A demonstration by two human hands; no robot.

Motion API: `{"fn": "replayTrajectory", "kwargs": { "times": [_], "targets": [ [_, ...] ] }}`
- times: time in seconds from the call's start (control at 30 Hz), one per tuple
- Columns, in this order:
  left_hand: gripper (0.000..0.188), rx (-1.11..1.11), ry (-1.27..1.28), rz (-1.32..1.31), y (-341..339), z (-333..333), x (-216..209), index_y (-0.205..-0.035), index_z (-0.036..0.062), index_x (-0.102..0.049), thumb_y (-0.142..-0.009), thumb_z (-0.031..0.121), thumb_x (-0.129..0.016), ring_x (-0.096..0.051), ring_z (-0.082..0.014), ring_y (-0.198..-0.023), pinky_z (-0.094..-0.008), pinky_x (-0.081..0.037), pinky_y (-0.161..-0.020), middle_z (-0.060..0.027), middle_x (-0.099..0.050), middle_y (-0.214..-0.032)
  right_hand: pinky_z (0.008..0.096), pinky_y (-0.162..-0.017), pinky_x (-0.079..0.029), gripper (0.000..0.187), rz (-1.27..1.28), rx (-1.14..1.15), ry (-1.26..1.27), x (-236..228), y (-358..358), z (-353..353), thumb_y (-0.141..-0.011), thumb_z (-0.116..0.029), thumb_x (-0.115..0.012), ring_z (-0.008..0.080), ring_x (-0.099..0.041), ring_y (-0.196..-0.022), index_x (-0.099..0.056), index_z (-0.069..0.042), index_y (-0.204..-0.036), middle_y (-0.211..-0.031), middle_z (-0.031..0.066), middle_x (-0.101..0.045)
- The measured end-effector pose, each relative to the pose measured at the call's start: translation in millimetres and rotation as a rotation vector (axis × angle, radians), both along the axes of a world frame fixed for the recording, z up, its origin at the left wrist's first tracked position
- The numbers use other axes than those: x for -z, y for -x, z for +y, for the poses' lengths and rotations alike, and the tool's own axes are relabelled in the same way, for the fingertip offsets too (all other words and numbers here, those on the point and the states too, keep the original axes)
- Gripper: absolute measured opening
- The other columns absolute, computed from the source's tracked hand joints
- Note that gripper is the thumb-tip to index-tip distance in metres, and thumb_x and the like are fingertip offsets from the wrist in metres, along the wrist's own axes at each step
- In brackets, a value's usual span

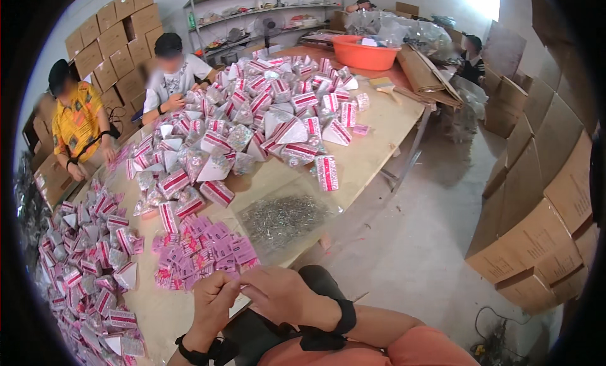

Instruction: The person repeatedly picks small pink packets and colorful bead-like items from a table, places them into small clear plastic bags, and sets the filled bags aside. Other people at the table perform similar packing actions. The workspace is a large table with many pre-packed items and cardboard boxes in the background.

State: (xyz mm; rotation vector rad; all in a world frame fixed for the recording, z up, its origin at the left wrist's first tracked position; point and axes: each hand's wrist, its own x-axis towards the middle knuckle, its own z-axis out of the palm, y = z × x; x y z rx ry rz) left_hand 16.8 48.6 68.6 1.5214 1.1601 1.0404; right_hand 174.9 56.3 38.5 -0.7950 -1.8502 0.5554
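Observation:
At the near table edge, my left hand (214, 300) and my right hand (278, 295) meet with fingers closed and pinched together. Whatever they hold, if anything, is too small or hidden to make out. Just beyond them lies a heap of small pink printed cards (201, 253). To the right of the cards, a loose pile of small thin metal pieces (285, 221) rests on a clear plastic sheet. Past these, a large mound of clear bags with pink-and-white header cards (252, 113) covers much of the wooden table (372, 139).
More bagged packs (95, 277) are heaped at the left. Two people sit across the table at the far left; others are at the back. An orange basin (365, 52), a brush (385, 87) and flattened cardboard (424, 69) lie toward the far end. Cartons (536, 233) stand at right.

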Motion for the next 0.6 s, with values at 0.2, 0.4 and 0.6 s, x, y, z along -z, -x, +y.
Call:
{"fn": "replayTrajectory", "kwargs": {
  "times": [0.2, 0.4, 0.6],
  "targets": [
    [0.021, 0.097, 0.112, 0.033, -15.5, 10.7, -2.7, -0.071, 0.0018, -0.053, -0.086, 0.017, -0.053, -0.04, -0.005, -0.053, -0.0223, -0.031, -0.047, 0.0008, -0.045, -0.058, 0.0336, -0.061, -0.047, 0.014, 0.0, 0.042, -0.107, 4.9, -21.9, 4.2, -0.076, -0.007, -0.059, 0.0278, -0.058, -0.071, -0.057, -0.002, -0.089, -0.078, 0.0105, -0.059],
    [0.016, 0.18, -0.214, 0.513, -69.7, 68.0, -62.2, -0.079, -0.0006, -0.053, -0.081, 0.015, -0.055, -0.049, -0.0165, -0.057, -0.0304, -0.039, -0.053, -0.011, -0.05, -0.063, 0.0288, -0.062, -0.046, 0.017, 0.179, 0.137, 0.25, 13.3, -73.7, 6.0, -0.078, -0.01, -0.062, 0.0221, -0.059, -0.072, -0.06, 0.0, -0.092, -0.08, 0.0124, -0.06],
    [0.025, 0.396, -1.103, 1.212, -147.6, 175.1, -57.9, -0.099, 0.0071, -0.054, -0.075, 0.009, -0.054, -0.054, -0.0252, -0.093, -0.0346, -0.044, -0.075, -0.0095, -0.056, -0.1, 0.0244, -0.063, -0.045, 0.015, 0.298, 0.187, 0.617, 37.0, -112.3, 0.3, -0.079, -0.008, -0.061, 0.0139, -0.058, -0.07, -0.061, 0.0, -0.092, -0.08, 0.0093, -0.062]
  ]
}}
